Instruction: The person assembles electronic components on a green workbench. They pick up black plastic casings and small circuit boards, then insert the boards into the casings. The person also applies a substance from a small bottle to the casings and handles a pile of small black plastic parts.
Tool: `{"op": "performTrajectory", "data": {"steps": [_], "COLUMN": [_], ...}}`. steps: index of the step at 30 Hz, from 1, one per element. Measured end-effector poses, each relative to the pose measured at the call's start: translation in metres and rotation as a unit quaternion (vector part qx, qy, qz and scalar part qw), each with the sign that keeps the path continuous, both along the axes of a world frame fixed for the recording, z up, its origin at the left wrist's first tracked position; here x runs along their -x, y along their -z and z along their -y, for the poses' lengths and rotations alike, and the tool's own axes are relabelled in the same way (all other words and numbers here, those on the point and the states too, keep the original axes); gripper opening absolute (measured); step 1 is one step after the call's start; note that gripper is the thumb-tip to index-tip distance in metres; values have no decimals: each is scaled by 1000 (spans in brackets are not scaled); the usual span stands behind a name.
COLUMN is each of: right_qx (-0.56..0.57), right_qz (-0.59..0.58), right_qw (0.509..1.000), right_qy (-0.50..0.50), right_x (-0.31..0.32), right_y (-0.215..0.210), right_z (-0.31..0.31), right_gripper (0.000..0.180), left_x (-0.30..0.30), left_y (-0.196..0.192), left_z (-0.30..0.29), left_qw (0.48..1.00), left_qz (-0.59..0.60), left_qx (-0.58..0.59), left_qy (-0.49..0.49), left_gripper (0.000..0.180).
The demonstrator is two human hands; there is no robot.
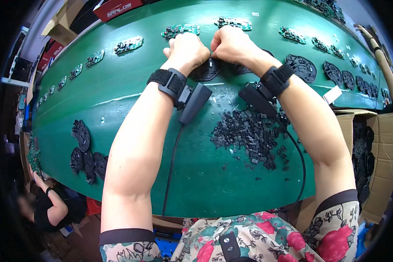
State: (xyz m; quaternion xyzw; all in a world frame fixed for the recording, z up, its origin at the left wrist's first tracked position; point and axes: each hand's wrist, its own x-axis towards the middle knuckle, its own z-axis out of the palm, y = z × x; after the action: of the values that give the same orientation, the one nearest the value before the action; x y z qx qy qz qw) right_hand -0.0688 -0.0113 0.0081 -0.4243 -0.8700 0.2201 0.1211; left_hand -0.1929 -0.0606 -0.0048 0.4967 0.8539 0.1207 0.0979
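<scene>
My left hand point(188, 49) is curled closed just in front of a green circuit board point(172, 31) at the far side of the green table. Close beside it, my right hand point(235, 45) is also closed, with a second circuit board point(242, 23) behind it. What the fingers of either hand hold, if anything, is hidden. Under and between the hands lies a black moulded plastic shell point(208, 70). Another black shell point(242, 69) shows partly below my right hand. Each wrist wears a black strap with a cabled black device.
Small black plastic parts point(249, 135) lie piled in front of my right forearm. Circuit boards point(129, 44) form a row along the far side. More black shells point(301, 68) lie right and left. A carton point(382, 166) of shells stands right. Other people's arms point(52, 203) show at both sides.
</scene>
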Motion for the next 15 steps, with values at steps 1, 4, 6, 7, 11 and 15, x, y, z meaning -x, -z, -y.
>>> {"op": "performTrajectory", "data": {"steps": [1,4,6,7,11,15], "right_qx": [13,24,25,28,7,-9], "right_qz": [2,1,6,13,-9,-111], "right_qw": [1000,1000,1000,999,1000,992], "right_qy": [9,15,15,15,-21,-50], "right_x": [2,5,7,9,-2,-43], "right_y": [1,6,8,7,-8,-45], "right_z": [-1,-4,-6,-6,-9,0], "right_gripper": [16,16,16,16,18,21], "left_x": [1,0,0,1,8,15], "left_y": [0,0,0,-2,-15,-54], "left_z": [0,0,2,5,29,114], "left_qw": [1000,1000,999,998,984,948], "left_qz": [14,27,32,38,0,70], "left_qx": [1,-8,-17,-20,-131,-261], "left_qy": [0,7,25,38,121,167], "left_gripper": [17,20,23,25,29,22]}}
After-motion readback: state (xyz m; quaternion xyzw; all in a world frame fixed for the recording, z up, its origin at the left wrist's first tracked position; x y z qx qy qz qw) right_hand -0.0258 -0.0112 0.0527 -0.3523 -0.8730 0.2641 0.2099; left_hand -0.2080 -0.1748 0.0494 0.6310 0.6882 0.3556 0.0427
